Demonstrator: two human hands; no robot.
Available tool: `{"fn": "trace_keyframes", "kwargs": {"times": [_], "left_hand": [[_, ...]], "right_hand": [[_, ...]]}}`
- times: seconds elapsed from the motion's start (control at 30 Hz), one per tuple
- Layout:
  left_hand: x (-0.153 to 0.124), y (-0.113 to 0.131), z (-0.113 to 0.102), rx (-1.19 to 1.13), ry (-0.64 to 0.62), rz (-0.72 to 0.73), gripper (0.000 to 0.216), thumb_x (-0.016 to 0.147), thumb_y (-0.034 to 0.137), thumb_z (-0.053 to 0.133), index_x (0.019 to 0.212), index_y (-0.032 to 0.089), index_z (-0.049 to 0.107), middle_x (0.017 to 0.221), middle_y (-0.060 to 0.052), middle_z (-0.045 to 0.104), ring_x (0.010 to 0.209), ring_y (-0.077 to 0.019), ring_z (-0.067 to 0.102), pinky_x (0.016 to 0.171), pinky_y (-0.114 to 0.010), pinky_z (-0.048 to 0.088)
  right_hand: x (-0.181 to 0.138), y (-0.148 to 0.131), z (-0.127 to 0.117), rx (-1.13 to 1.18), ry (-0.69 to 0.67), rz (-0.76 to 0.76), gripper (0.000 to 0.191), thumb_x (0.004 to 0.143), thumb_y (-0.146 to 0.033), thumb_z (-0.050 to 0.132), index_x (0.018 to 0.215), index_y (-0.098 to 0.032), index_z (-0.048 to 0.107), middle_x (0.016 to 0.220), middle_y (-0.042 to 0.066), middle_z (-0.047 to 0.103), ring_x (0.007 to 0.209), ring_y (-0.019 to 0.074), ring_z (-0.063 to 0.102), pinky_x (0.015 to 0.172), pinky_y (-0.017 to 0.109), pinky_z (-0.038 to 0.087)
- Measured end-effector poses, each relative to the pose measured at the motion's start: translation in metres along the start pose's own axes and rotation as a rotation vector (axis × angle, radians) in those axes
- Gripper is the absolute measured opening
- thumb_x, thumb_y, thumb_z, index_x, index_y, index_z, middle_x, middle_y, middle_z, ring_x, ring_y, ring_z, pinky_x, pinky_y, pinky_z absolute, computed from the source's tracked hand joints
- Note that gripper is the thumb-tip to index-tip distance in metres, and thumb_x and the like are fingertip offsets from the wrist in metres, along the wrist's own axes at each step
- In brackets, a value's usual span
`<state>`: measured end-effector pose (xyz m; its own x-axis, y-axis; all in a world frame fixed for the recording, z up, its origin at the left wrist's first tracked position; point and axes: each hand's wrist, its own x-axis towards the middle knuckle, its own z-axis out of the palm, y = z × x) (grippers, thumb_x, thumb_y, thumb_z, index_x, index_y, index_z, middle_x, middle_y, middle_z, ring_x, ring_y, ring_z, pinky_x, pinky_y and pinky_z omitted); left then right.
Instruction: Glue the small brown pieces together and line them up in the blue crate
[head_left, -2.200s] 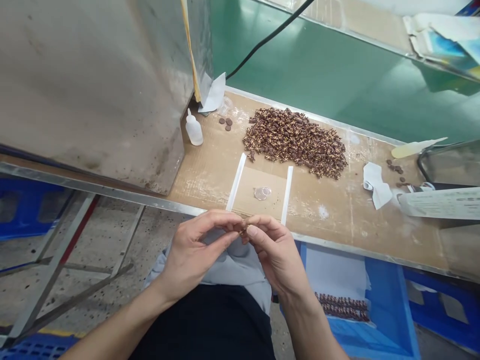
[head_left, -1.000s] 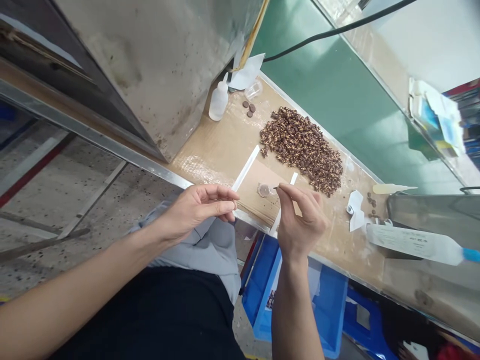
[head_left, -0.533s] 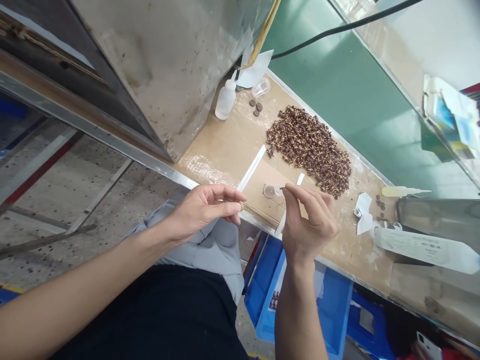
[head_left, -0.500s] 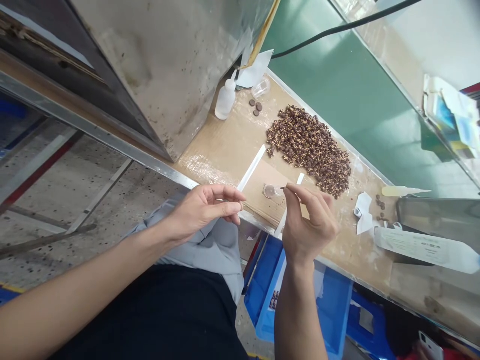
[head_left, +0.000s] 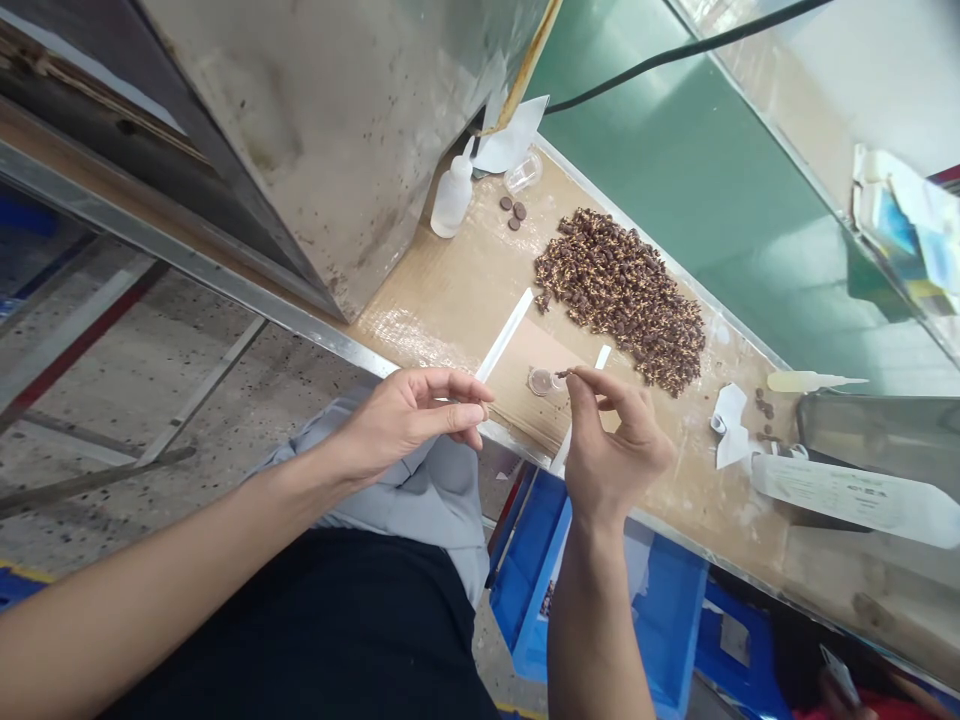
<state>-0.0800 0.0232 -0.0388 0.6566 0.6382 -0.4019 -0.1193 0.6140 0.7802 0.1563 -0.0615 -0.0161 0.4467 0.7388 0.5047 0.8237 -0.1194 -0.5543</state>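
My left hand (head_left: 427,415) hovers at the table's front edge, thumb and fingertips together; whatever sits between them is too small to make out. My right hand (head_left: 616,440) pinches a small dark brown piece (head_left: 562,374) between thumb and forefinger. Just left of that piece, a small round clear dish (head_left: 539,381) rests on a cardboard pad (head_left: 525,415) with white strips along its sides. Beyond the right hand lies a wide pile of small dark brown parts with yellowish tips (head_left: 622,295).
A squeeze bottle (head_left: 451,195), a clear cup (head_left: 523,172) and several brown discs (head_left: 514,212) stand by a large metal box (head_left: 322,120). At right are crumpled paper (head_left: 729,425), a white bottle (head_left: 855,497) and a pale dropper (head_left: 814,381). A blue crate (head_left: 660,610) sits below.
The right hand has shifted and turned slightly, so more of the pinched dark piece shows beside the dish. The left hand stays almost still. At lower right, a person's phone has tilted.
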Motion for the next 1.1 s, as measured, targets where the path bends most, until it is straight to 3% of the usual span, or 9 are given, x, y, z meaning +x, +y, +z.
{"fn": "trace_keyframes", "kwargs": {"times": [0.27, 0.5, 0.73, 1.1], "left_hand": [[-0.001, 0.000, 0.001, 0.000, 0.004, 0.004, 0.029, 0.093, 0.039, 0.101, 0.113, 0.020, 0.092, 0.100, -0.007, 0.090, 0.081, -0.0192, 0.084, 0.096, -0.037, 0.066], [-0.001, -0.001, 0.000, -0.009, 0.001, 0.006, 0.029, 0.094, 0.039, 0.101, 0.113, 0.020, 0.092, 0.100, -0.007, 0.090, 0.082, -0.0190, 0.085, 0.096, -0.036, 0.067], [-0.001, -0.001, 0.000, -0.009, -0.003, 0.012, 0.029, 0.094, 0.039, 0.101, 0.113, 0.020, 0.092, 0.099, -0.007, 0.089, 0.081, -0.0192, 0.085, 0.095, -0.037, 0.069], [0.001, 0.000, 0.000, 0.022, -0.001, 0.007, 0.032, 0.094, 0.043, 0.102, 0.113, 0.020, 0.092, 0.101, -0.008, 0.090, 0.084, -0.0206, 0.085, 0.093, -0.037, 0.070]], "right_hand": [[-0.001, 0.001, 0.002, 0.003, -0.012, -0.055, 0.010, 0.114, -0.032, 0.082, 0.111, -0.027, 0.091, 0.103, 0.003, 0.091, 0.095, 0.0255, 0.082, 0.088, 0.041, 0.064], [0.001, -0.002, -0.007, 0.026, 0.077, -0.045, 0.006, 0.113, -0.032, 0.085, 0.113, -0.029, 0.090, 0.104, 0.002, 0.090, 0.093, 0.0253, 0.081, 0.089, 0.044, 0.065], [0.001, 0.006, -0.022, -0.039, -0.016, -0.108, 0.006, 0.114, -0.030, 0.084, 0.112, -0.030, 0.090, 0.101, 0.002, 0.090, 0.093, 0.0259, 0.080, 0.089, 0.044, 0.063], [-0.003, 0.010, -0.016, -0.061, -0.010, -0.087, 0.011, 0.115, -0.035, 0.082, 0.110, -0.029, 0.089, 0.100, 0.003, 0.090, 0.092, 0.0260, 0.080, 0.089, 0.044, 0.064]]}}
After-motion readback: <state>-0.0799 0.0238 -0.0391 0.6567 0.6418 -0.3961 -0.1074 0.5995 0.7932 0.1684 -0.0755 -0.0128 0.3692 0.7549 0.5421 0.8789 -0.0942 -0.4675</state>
